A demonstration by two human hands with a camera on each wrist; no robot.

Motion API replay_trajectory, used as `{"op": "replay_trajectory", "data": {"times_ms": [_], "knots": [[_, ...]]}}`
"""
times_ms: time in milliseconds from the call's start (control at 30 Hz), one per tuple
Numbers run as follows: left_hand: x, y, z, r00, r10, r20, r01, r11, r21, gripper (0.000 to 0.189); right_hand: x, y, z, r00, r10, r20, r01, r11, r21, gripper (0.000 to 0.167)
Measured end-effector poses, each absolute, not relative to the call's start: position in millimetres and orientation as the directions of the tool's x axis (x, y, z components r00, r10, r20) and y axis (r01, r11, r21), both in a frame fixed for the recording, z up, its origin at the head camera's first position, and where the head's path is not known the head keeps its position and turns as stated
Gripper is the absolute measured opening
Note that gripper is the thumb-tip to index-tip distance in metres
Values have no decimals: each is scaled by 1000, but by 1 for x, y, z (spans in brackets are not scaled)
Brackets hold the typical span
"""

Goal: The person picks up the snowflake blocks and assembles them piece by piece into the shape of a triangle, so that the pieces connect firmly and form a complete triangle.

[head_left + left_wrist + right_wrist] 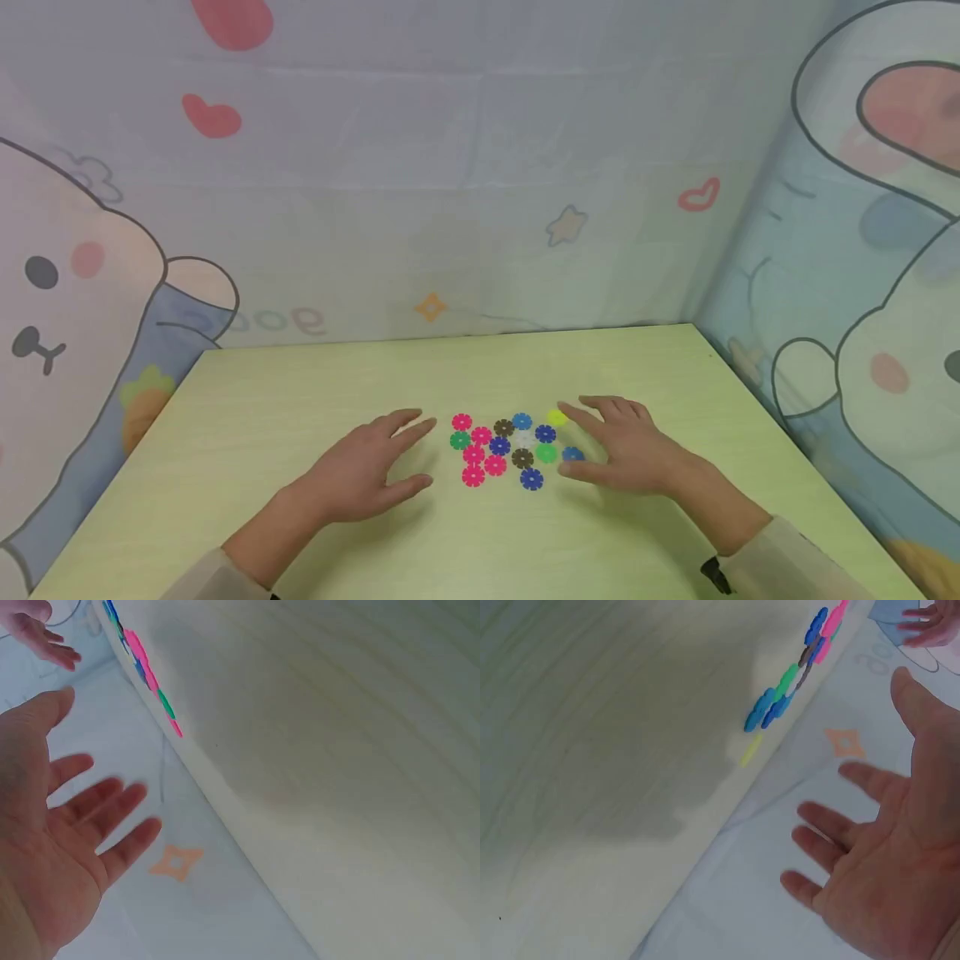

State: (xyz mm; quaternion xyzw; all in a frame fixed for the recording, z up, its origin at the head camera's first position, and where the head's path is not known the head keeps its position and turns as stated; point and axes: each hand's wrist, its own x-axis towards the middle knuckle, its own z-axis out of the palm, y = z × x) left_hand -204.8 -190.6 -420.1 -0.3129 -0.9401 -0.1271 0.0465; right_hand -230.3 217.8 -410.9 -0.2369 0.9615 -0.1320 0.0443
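Observation:
Several flat, notched plastic discs lie in a loose cluster on the table. Pink discs (473,476) and a green disc (460,440) form its left side. Towards the right are dark blue discs (532,479), brown discs (522,458), a light green disc (546,453) and a whitish disc (525,438). My left hand (367,471) hovers left of the pink discs, fingers spread and holding nothing. On the other side my right hand (630,450) hovers, empty too, its fingertips partly covering a yellow disc (557,417) and a blue disc (573,454). Both wrist views show the palms raised off the table.
The pale wooden table (300,392) reaches back to a cloth backdrop (480,167) printed with hearts, stars and cartoon animals. A side cloth (780,275) hangs along the table's right edge.

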Motion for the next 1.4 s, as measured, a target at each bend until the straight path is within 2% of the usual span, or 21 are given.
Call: {"op": "replay_trajectory", "data": {"times_ms": [133, 200, 267, 433, 567, 733, 933, 1133, 1267, 1400], "knots": [[-207, -180, -420, -743, 661, 107, 666, 713, 217, 45, -230, 215, -416, -820, -568, -72, -515, 786, -342, 64], [-207, -175, -421, -726, 685, 61, 678, 699, 226, 40, -228, 213, -419, -779, -621, -84, -559, 749, -357, 50], [-208, -169, -422, -713, 701, 28, 687, 690, 229, 37, -226, 211, -421, -746, -659, -98, -592, 722, -357, 43], [-210, -157, -424, -694, 718, -44, 689, 681, 248, 42, -225, 207, -425, -704, -691, -163, -611, 707, -357, 41], [-212, -151, -426, -693, 716, -76, 687, 689, 230, 46, -224, 207, -428, -701, -686, -195, -595, 713, -371, 41], [-214, -148, -427, -671, 735, -97, 703, 672, 234, 40, -223, 206, -428, -700, -678, -224, -574, 721, -388, 41], [-216, -146, -427, -631, 763, -143, 690, 635, 347, 33, -222, 200, -427, -690, -690, -218, -579, 708, -405, 41], [-220, -137, -427, -663, 733, -154, 597, 641, 483, 35, -225, 188, -429, -669, -730, -142, -589, 637, -498, 29], [-224, -128, -426, -675, 721, -158, 572, 646, 505, 38, -230, 178, -429, -671, -724, -160, -558, 635, -534, 30], [-227, -122, -426, -672, 722, -167, 574, 649, 499, 32, -232, 171, -427, -670, -714, -203, -534, 653, -537, 35]]}}
